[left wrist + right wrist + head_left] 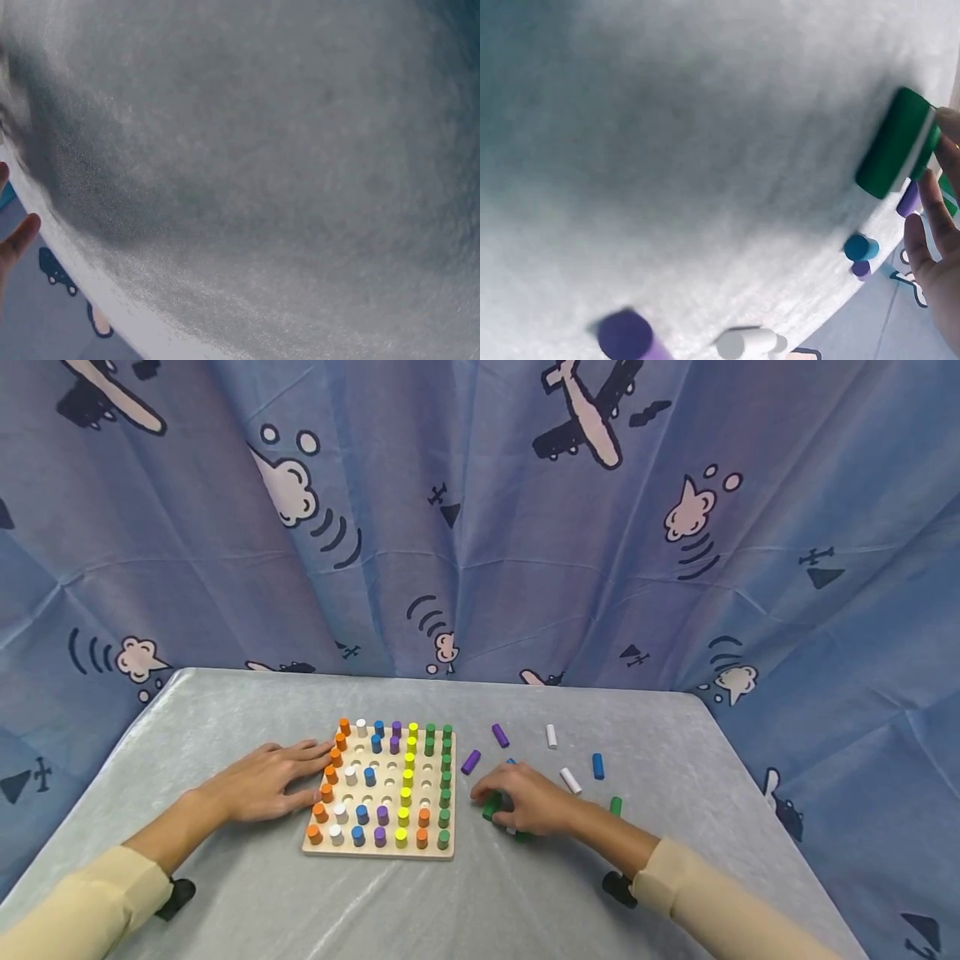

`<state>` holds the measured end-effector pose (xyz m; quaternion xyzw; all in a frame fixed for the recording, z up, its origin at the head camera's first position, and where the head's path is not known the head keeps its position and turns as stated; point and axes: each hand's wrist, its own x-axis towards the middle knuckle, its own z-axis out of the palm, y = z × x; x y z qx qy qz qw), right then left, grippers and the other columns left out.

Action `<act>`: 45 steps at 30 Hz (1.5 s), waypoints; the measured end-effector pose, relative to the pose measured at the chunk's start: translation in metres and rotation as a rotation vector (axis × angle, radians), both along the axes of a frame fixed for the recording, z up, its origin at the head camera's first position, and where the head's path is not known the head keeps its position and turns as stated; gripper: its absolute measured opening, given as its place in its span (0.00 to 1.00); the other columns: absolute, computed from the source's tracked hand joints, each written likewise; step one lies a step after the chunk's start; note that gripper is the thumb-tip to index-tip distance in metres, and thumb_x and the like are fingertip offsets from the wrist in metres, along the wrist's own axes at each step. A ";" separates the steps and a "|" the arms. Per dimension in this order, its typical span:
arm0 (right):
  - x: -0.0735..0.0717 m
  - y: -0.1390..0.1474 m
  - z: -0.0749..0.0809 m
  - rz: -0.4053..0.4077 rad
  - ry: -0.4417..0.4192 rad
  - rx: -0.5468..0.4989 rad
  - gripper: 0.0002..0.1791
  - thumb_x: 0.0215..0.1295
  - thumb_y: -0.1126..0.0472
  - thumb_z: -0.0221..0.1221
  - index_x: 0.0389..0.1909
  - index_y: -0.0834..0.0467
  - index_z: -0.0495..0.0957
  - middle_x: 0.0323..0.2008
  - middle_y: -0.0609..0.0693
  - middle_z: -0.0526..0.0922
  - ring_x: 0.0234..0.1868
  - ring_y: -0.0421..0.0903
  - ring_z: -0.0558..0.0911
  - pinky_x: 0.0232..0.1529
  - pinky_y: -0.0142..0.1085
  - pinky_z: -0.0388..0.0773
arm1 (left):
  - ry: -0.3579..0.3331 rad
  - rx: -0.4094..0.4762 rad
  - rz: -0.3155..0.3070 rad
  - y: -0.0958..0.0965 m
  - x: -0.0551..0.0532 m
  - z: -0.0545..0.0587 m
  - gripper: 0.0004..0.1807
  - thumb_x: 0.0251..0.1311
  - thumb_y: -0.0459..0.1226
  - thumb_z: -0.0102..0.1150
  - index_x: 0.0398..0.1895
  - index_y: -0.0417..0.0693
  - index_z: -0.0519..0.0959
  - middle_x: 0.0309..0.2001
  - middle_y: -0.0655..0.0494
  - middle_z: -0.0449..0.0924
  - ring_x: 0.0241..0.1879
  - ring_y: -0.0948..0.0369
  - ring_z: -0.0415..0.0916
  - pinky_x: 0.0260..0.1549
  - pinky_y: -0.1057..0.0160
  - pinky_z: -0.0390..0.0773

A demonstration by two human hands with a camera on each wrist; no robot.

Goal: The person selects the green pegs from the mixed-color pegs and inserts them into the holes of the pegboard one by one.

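A square wooden pegboard (378, 853) holds upright pegs in orange, white, blue, purple, yellow and green, with some holes bare in its middle. My left hand (266, 781) rests at the board's left edge with its fingers extended; only fingertips (22, 232) show in the left wrist view. To the right of the board, my right hand (536, 802) pinches a green peg (491, 806) just above the table. Under that hand, another green peg (523, 837) lies partly hidden. In the right wrist view, a green peg (896, 142) lies close beside the pinching fingers.
Loose pegs lie around my right hand: purple pegs (500, 735), white pegs (552, 737), a blue peg (597, 766) and a green peg (616, 806). A grey cloth covers the table (360, 910). Behind it hangs a blue patterned curtain (480, 527).
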<state>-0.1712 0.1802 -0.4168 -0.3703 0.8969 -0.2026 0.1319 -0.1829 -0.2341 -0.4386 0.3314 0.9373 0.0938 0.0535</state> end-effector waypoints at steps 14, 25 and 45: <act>0.001 -0.003 -0.012 0.024 0.036 -0.034 0.14 0.60 0.67 0.68 0.48 0.56 0.84 0.44 0.44 0.85 0.48 0.39 0.79 0.54 0.37 0.77 | -0.006 0.011 0.002 -0.001 0.000 -0.001 0.38 0.70 0.60 0.48 0.72 0.43 0.68 0.74 0.48 0.61 0.72 0.43 0.60 0.60 0.35 0.65; -0.006 -0.004 0.004 -0.068 0.029 -0.046 0.17 0.62 0.65 0.68 0.52 0.57 0.82 0.43 0.46 0.84 0.47 0.42 0.81 0.53 0.43 0.78 | 0.003 0.008 0.003 0.000 0.000 0.000 0.37 0.70 0.59 0.49 0.71 0.43 0.69 0.74 0.48 0.61 0.71 0.43 0.60 0.60 0.35 0.65; -0.043 -0.007 0.040 -0.220 0.203 -0.225 0.17 0.59 0.67 0.69 0.50 0.59 0.82 0.42 0.49 0.86 0.47 0.48 0.84 0.52 0.48 0.79 | 0.011 0.008 0.001 -0.001 -0.001 -0.002 0.36 0.69 0.58 0.51 0.71 0.43 0.69 0.74 0.48 0.61 0.71 0.43 0.60 0.59 0.35 0.65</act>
